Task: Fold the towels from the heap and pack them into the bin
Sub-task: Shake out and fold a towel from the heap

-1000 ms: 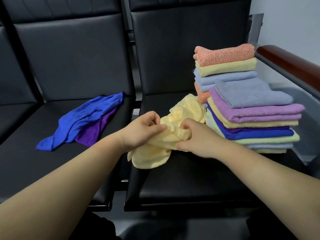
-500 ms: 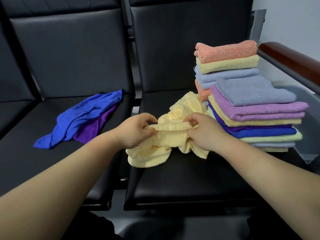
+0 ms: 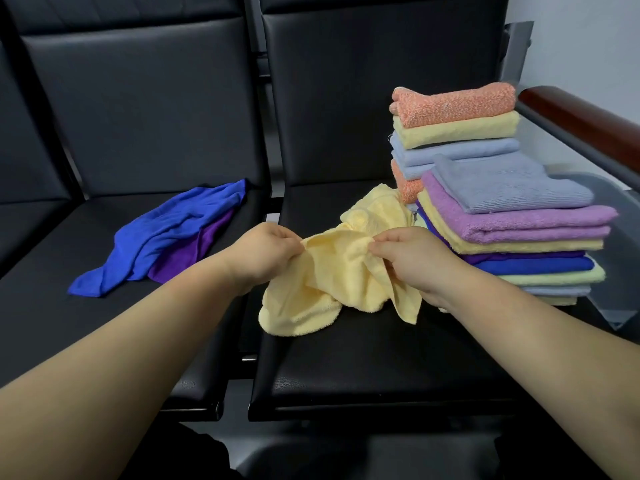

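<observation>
A crumpled pale yellow towel lies on the black middle seat. My left hand pinches its upper edge on the left, and my right hand pinches the same edge on the right, a short stretch of cloth taut between them. On the left seat lies a heap of a blue towel over a purple towel. At the right, two stacks of folded towels stand: a tall back stack topped by an orange towel and a front stack topped by a grey towel.
The black padded seat has bare room in front of the yellow towel. A grey bin or tray edge shows at the far right, under a dark red armrest. Seat backs rise behind.
My hands have moved apart along the yellow towel's edge, drawing it out from a bunched clump into a short stretched span. The stacks and the blue heap have not moved.
</observation>
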A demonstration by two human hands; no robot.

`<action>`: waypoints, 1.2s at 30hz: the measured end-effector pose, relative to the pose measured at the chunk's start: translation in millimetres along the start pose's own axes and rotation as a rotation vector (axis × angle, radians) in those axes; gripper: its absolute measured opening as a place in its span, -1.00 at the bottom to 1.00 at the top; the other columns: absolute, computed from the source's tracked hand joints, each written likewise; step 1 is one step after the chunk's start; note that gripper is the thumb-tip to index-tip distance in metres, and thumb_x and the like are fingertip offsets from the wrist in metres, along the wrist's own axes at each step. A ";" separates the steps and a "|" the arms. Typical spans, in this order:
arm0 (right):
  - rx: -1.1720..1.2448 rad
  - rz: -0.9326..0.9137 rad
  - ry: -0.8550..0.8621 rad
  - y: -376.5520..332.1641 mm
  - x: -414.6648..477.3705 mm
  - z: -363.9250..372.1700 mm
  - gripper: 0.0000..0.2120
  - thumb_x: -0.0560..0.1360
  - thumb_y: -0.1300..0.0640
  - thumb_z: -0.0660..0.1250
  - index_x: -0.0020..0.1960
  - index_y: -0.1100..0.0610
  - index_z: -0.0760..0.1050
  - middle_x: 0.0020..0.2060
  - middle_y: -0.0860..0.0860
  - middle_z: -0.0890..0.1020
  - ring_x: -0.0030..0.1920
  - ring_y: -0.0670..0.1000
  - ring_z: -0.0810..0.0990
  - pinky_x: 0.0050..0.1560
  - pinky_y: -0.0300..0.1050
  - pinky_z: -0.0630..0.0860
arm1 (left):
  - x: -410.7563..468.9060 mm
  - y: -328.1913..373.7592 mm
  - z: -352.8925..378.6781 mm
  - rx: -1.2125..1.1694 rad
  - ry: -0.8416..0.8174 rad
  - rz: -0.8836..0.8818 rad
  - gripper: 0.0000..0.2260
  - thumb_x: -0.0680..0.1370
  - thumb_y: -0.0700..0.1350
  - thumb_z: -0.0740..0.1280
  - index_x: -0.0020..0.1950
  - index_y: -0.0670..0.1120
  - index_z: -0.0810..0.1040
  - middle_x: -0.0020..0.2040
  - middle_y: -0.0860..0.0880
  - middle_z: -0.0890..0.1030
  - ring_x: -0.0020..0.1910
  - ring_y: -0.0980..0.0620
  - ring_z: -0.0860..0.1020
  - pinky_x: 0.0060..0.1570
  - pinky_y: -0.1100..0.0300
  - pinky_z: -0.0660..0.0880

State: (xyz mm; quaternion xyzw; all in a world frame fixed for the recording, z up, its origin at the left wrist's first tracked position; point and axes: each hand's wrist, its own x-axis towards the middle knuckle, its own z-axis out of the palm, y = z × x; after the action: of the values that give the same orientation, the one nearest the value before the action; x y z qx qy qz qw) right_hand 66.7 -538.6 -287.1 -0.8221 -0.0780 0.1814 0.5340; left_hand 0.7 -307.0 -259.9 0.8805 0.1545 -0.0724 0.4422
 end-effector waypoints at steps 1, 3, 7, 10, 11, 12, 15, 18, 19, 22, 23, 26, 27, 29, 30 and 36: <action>0.022 0.018 -0.002 -0.3 0.3 0.6 -0.82 0.63 0.06 0.35 0.19 0.00 0.65 0.10 -0.06 0.67 0.20 0.02 0.61 0.33 0.12 0.55 | -1.2 1.2 -0.4 -0.005 -0.018 -0.024 -0.81 0.48 -0.06 0.29 -0.15 -0.17 0.58 -0.21 -0.08 0.48 -0.20 -0.09 0.42 -0.12 0.01 0.45; 0.080 0.040 -0.012 -1.2 0.8 2.3 -0.85 0.62 0.06 0.31 0.11 -0.02 0.65 0.09 0.01 0.68 0.20 0.09 0.63 0.33 0.19 0.55 | -3.5 4.3 -0.8 -0.017 -0.044 -0.062 -0.90 0.47 -0.07 0.30 -0.10 -0.05 0.58 -0.22 -0.09 0.43 -0.21 -0.08 0.38 -0.13 0.03 0.43; 0.209 0.041 -0.011 -4.0 1.6 6.1 -0.80 0.44 -0.06 0.25 -0.05 -0.09 0.62 0.13 0.04 0.65 0.26 0.14 0.57 0.40 0.26 0.47 | -5.2 8.1 -2.1 -0.088 -0.013 -0.098 -0.86 0.48 -0.09 0.34 -0.05 -0.11 0.62 -0.21 -0.11 0.46 -0.19 -0.07 0.43 -0.10 0.03 0.46; 0.234 -0.007 -0.041 -5.7 -0.3 7.5 -0.79 0.50 -0.02 0.24 -0.21 -0.08 0.62 0.01 0.11 0.62 0.17 0.20 0.57 0.30 0.18 0.48 | -9.8 17.5 0.1 -0.215 0.008 -0.089 -0.89 0.42 -0.13 0.29 -0.07 -0.07 0.52 -0.25 -0.11 0.37 -0.23 -0.09 0.32 -0.14 0.02 0.35; 0.228 -0.026 -0.061 -6.4 -1.5 7.6 -0.76 0.55 0.00 0.24 -0.21 -0.08 0.62 -0.02 0.10 0.60 0.13 0.17 0.56 0.21 0.13 0.46 | -10.3 19.1 1.2 -0.262 0.027 -0.091 -0.94 0.45 -0.19 0.24 -0.11 -0.09 0.48 -0.29 -0.11 0.31 -0.28 -0.08 0.28 -0.19 0.05 0.32; 0.211 -0.044 -0.087 -7.9 -3.5 7.7 -0.77 0.58 0.00 0.25 -0.19 -0.07 0.62 -0.04 0.07 0.58 0.10 0.13 0.53 0.15 0.09 0.44 | -10.5 20.8 1.7 -0.310 0.051 -0.111 -0.93 0.47 -0.24 0.20 -0.17 -0.10 0.43 -0.33 -0.08 0.28 -0.33 -0.05 0.26 -0.24 0.08 0.30; 0.047 -0.070 -0.222 -16.3 -12.8 3.5 -0.79 0.45 -0.11 0.38 -0.07 0.02 0.57 -0.04 0.05 0.57 0.04 0.07 0.53 0.05 0.05 0.44 | -11.3 22.8 0.5 -0.462 0.086 -0.142 -0.85 0.42 -0.21 0.18 -0.32 -0.02 0.29 -0.38 -0.02 0.27 -0.37 0.00 0.25 -0.30 0.10 0.24; -0.429 -0.133 -0.346 -19.4 -20.2 0.6 -0.68 0.42 -0.05 0.55 -0.03 0.11 0.52 -0.15 0.02 0.56 -0.16 -0.02 0.53 -0.14 -0.09 0.46 | -17.0 24.2 -1.0 -0.518 0.054 -0.092 -0.79 0.52 -0.12 0.28 -0.31 -0.09 0.43 -0.34 -0.05 0.42 -0.32 -0.02 0.40 -0.21 0.06 0.35; -0.598 -0.167 -0.320 -18.8 -21.2 1.3 -0.68 0.41 -0.04 0.56 -0.12 0.09 0.47 -0.21 -0.04 0.51 -0.23 -0.05 0.48 -0.22 -0.14 0.41 | -18.4 24.1 -2.0 -0.446 0.019 -0.029 -0.77 0.51 -0.05 0.38 -0.24 -0.18 0.53 -0.28 -0.07 0.50 -0.27 -0.03 0.49 -0.18 0.07 0.43; -0.743 -0.189 -0.205 -22.5 -22.3 0.2 -0.58 0.45 -0.04 0.54 -0.30 -0.05 0.28 -0.31 -0.12 0.37 -0.30 -0.11 0.36 -0.32 -0.19 0.26 | -20.7 22.8 -10.2 -0.011 -0.179 0.168 -0.54 0.36 0.09 0.57 -0.10 -0.28 0.55 -0.21 -0.08 0.57 -0.23 0.01 0.57 -0.19 0.11 0.52; -0.691 -0.187 -0.183 -24.3 -21.3 -2.9 -0.62 0.46 -0.02 0.53 -0.31 -0.02 0.33 -0.32 -0.12 0.38 -0.29 -0.09 0.38 -0.32 -0.19 0.26 | -20.4 20.8 -13.8 0.149 -0.199 0.182 -0.54 0.36 0.11 0.59 -0.07 -0.25 0.56 -0.20 -0.09 0.60 -0.21 0.01 0.59 -0.17 0.09 0.54; -0.522 -0.227 -0.131 -31.4 -20.1 -15.4 -0.77 0.45 0.04 0.55 -0.18 0.16 0.58 -0.30 0.03 0.54 -0.23 -0.03 0.52 -0.26 -0.14 0.39 | -18.7 14.4 -22.6 0.451 -0.162 0.202 -0.78 0.45 0.05 0.55 -0.07 -0.05 0.63 -0.15 -0.02 0.66 -0.13 0.06 0.62 -0.05 0.08 0.55; -0.474 -0.252 -0.130 -33.6 -21.9 -18.6 -0.81 0.45 0.05 0.57 -0.15 0.14 0.62 -0.26 0.06 0.61 -0.21 -0.04 0.56 -0.22 -0.13 0.44 | -19.7 13.4 -24.3 0.461 -0.152 0.214 -0.84 0.48 0.03 0.52 -0.09 -0.02 0.63 -0.15 0.02 0.66 -0.11 0.06 0.62 -0.03 0.07 0.55; -0.372 -0.305 -0.144 -36.9 -27.4 -21.2 -0.87 0.44 0.09 0.59 -0.14 0.09 0.66 -0.19 0.08 0.69 -0.20 -0.09 0.61 -0.16 -0.15 0.50 | -20.9 12.8 -25.7 0.444 -0.114 0.237 -0.87 0.52 0.01 0.48 -0.12 -0.02 0.61 -0.15 0.03 0.65 -0.09 0.04 0.61 -0.05 0.09 0.53; -0.307 -0.316 -0.160 -37.8 -30.1 -21.0 -0.89 0.44 0.12 0.59 -0.12 0.09 0.67 -0.17 0.08 0.70 -0.20 -0.11 0.62 -0.14 -0.16 0.52 | -21.4 13.5 -26.4 0.423 -0.079 0.252 -0.87 0.53 0.01 0.47 -0.14 -0.02 0.61 -0.17 0.05 0.64 -0.11 0.05 0.60 -0.10 0.13 0.51; -0.516 -0.255 -0.284 -33.7 -28.5 -9.4 -0.71 0.40 0.04 0.61 -0.07 0.10 0.53 -0.22 0.00 0.61 -0.22 0.00 0.58 -0.17 -0.11 0.49 | -27.1 22.2 -31.5 0.146 0.109 0.285 -0.85 0.56 0.01 0.44 -0.18 0.02 0.58 -0.39 0.14 0.56 -0.49 0.16 0.48 -0.53 0.23 0.38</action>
State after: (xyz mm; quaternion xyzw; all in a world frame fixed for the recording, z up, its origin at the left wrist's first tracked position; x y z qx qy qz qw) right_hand 46.2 -541.8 -247.0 -0.8805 -0.2975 0.2001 0.3101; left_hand -17.7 -299.8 -217.1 0.9260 0.0463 0.0277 0.3737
